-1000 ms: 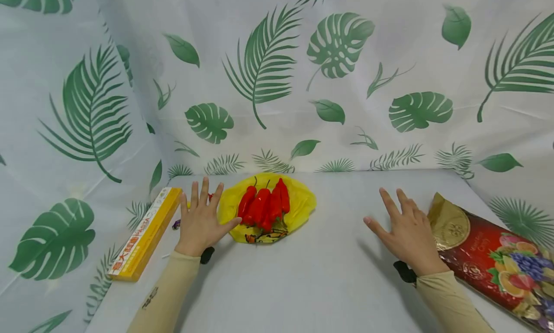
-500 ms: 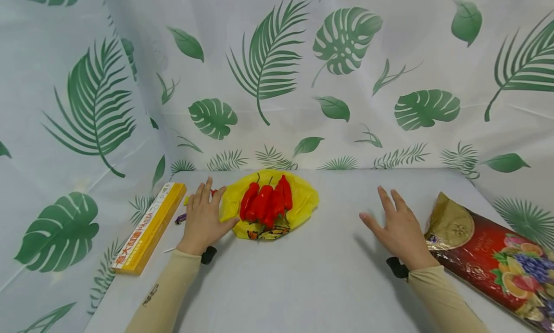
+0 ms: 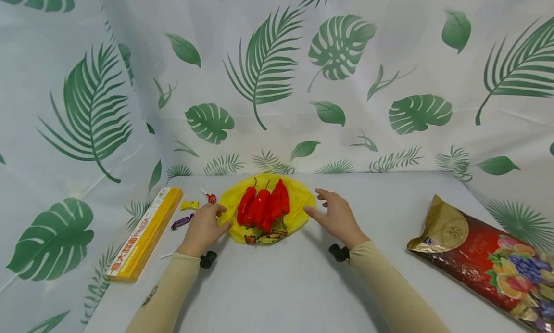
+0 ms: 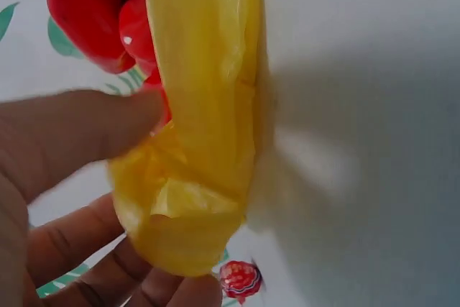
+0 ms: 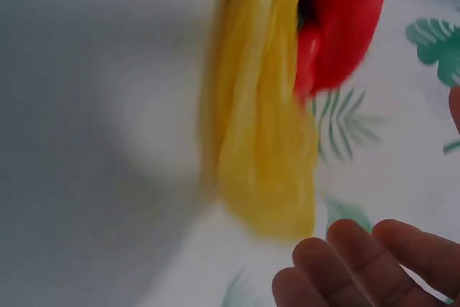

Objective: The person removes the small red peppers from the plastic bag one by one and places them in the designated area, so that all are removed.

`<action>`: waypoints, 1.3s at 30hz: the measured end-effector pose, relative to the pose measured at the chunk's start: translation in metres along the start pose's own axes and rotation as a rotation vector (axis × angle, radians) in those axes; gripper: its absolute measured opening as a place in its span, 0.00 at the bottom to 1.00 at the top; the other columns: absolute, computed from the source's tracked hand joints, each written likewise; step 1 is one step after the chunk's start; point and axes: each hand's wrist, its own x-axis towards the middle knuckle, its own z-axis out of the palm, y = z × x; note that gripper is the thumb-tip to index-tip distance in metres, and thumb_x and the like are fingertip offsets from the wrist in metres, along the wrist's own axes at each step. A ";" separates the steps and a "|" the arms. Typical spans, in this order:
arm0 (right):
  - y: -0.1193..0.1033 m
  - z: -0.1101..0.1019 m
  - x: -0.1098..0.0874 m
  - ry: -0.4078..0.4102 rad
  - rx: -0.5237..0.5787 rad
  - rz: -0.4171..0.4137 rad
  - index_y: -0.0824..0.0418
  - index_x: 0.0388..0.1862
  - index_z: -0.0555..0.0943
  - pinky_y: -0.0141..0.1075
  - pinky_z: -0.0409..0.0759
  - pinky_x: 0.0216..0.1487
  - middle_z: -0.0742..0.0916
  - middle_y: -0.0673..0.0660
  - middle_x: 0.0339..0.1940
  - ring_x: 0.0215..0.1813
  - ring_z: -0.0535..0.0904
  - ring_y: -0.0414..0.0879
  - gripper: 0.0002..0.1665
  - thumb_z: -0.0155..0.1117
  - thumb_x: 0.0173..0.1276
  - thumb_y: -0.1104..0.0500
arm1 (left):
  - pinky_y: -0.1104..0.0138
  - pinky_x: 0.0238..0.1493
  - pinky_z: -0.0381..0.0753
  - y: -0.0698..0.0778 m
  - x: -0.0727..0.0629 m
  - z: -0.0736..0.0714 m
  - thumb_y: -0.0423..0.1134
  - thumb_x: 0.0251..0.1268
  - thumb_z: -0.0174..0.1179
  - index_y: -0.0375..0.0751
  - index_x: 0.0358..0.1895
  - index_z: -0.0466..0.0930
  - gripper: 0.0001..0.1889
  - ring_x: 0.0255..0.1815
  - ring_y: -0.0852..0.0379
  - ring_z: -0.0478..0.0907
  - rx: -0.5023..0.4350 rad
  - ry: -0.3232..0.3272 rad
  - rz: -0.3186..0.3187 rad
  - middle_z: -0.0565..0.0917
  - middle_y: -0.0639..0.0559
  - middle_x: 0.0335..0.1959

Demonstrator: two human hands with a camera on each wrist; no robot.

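A crinkled yellow plastic bag (image 3: 300,205) lies on the white table, with several glossy red peppers (image 3: 261,205) bunched on it and a dark pattern along its near side. My left hand (image 3: 202,229) is at the bag's left edge. In the left wrist view its thumb (image 4: 86,127) overlaps the inner side of the yellow plastic (image 4: 208,70), while the fingers lie below the plastic, apart from the thumb. At the right edge is my right hand (image 3: 339,217), its thumb and fingers spread. The right wrist view has its fingertips (image 5: 313,257) just short of the plastic.
A yellow pasta box (image 3: 147,232) lies at the left edge. Between it and the bag are a red lollipop (image 3: 211,198), a yellow-wrapped candy (image 3: 189,205) and a purple-wrapped candy (image 3: 182,221). A large red and gold candy bag (image 3: 476,256) lies at right. Leaf-printed cloth (image 3: 277,83) stands behind.
My right hand has moved left from beside the candy bag to the yellow bag's right edge. The left hand's spread fingers have curved in toward the bag's left edge, uncovering the small candies.
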 end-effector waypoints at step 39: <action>-0.017 -0.004 -0.001 -0.046 0.091 0.161 0.60 0.73 0.75 0.38 0.90 0.44 0.86 0.62 0.60 0.45 0.84 0.50 0.36 0.72 0.68 0.56 | 0.53 0.46 0.88 0.001 -0.006 0.005 0.36 0.70 0.67 0.35 0.44 0.89 0.08 0.35 0.52 0.83 -0.053 0.043 0.103 0.90 0.45 0.36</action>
